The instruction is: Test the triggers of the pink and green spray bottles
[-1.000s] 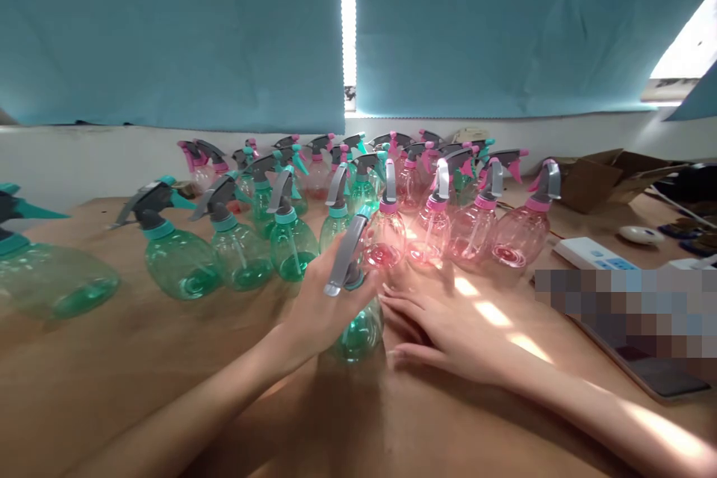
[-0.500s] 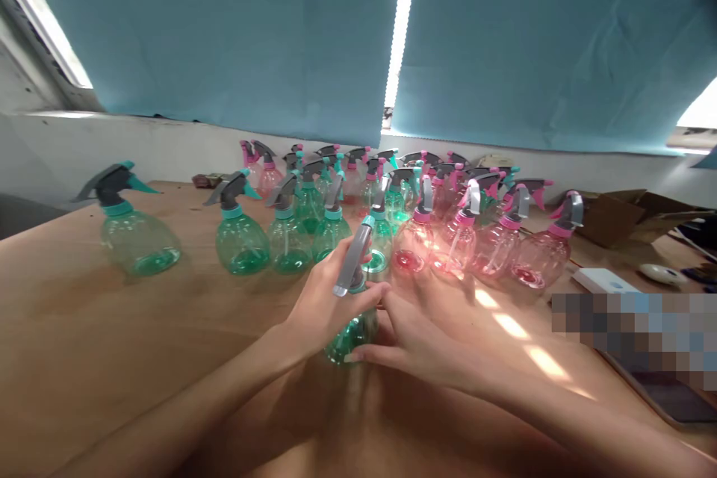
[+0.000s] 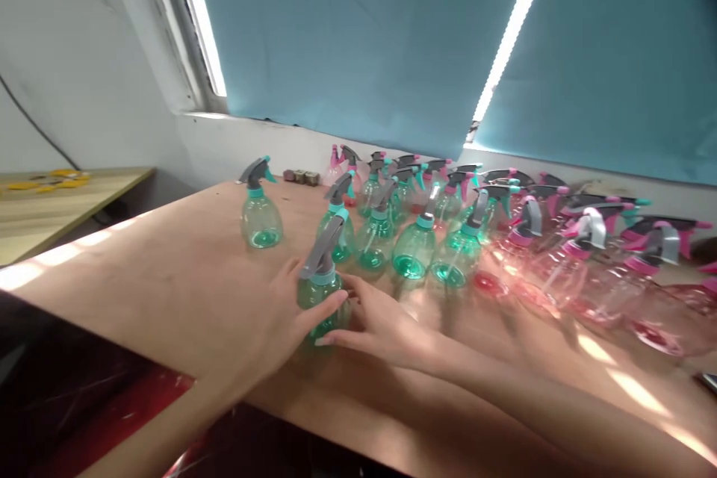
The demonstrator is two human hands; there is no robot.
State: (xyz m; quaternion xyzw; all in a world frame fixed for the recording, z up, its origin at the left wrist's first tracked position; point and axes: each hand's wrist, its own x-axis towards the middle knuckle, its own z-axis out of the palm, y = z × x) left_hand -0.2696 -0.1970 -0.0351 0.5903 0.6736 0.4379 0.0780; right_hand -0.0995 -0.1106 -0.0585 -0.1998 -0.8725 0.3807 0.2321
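Near the front of the table stands a green spray bottle (image 3: 320, 280) with a grey trigger head and a turquoise collar. My left hand (image 3: 296, 310) wraps round its body from the left, thumb across the front. On the other side my right hand (image 3: 378, 321) curls round the lower body, its thumb near the base. Fingers behind the bottle are partly hidden. Just beyond are several green spray bottles, the closest with its turquoise collar (image 3: 337, 208) behind the held one. Another green spray bottle (image 3: 261, 220) stands apart at the left.
Several pink spray bottles (image 3: 560, 269) fill the right side of the brown table (image 3: 168, 269). Small boxes (image 3: 302, 177) lie by the back wall. At far left, a second table (image 3: 33, 209) holds yellow items. Blue curtains (image 3: 347, 45) hang behind.
My view has turned left, so the bottles appear farther right. Both hands still hold the green spray bottle, now left of the row's middle, and its head looks more upright.
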